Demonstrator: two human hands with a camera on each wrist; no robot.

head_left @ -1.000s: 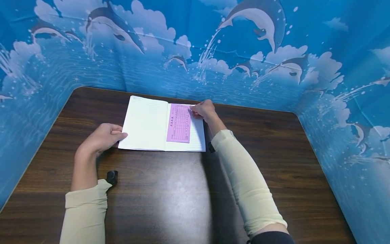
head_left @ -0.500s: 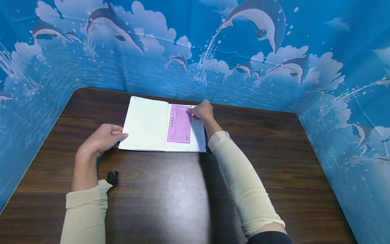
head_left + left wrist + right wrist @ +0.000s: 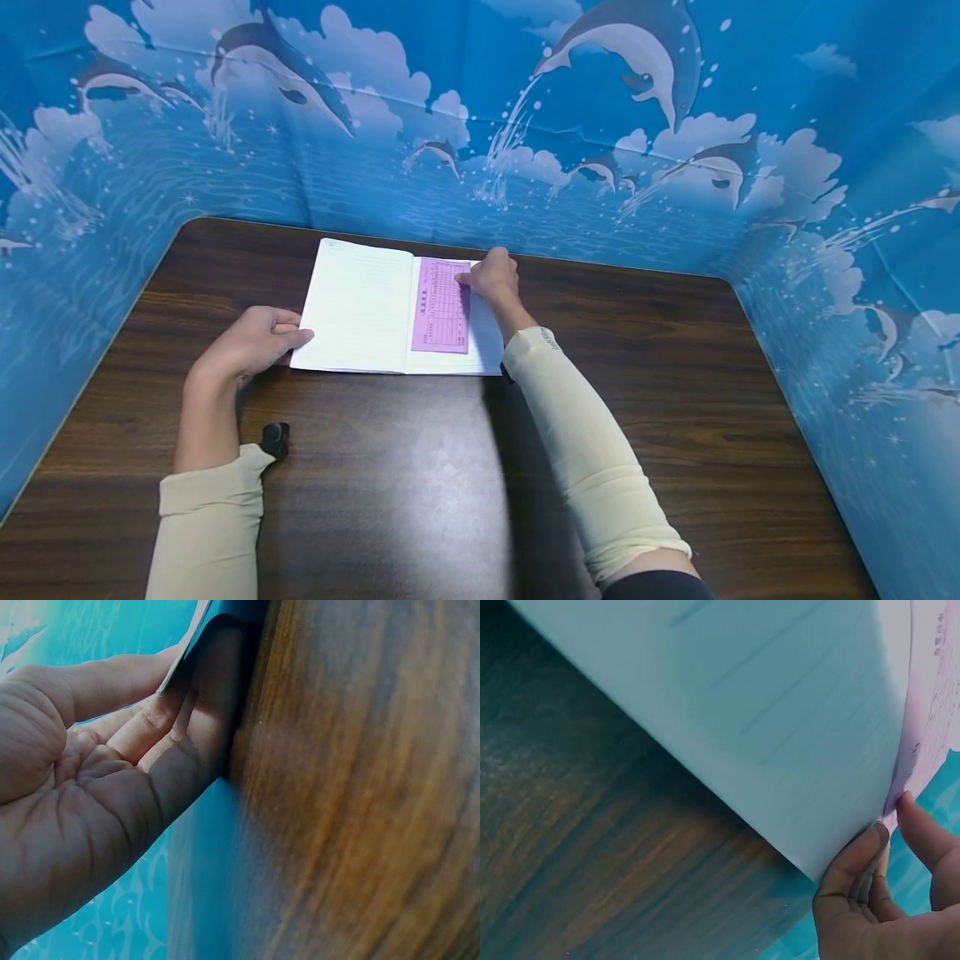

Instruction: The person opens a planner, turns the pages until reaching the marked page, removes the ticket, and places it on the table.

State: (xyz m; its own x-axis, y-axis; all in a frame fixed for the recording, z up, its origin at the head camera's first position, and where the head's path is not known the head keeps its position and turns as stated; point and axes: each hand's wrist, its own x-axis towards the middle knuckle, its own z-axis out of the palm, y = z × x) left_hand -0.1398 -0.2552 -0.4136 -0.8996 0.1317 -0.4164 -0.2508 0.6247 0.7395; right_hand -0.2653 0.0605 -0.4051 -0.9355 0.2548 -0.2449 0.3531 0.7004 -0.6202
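Note:
An open notebook with white ruled pages lies near the back of the table. On its right page rests a pink form slip printed with a table. My left hand pinches the notebook's left edge, thumb on top and fingers below; the left wrist view shows the cover edge between them. At the upper right of the slip, my right hand pinches its edge. In the right wrist view, the thumb is on the slip's edge and the curled fingers lie close by, over the page corner.
The dark wood-grain table extends in front of the notebook and to both sides. A blue curtain with dolphins hangs along the back and sides. A small black device sits at the left sleeve cuff.
My right hand has moved slightly left, its thumb reaching farther over the slip, and the right forearm has shifted left too. The left hand and the notebook stay in place.

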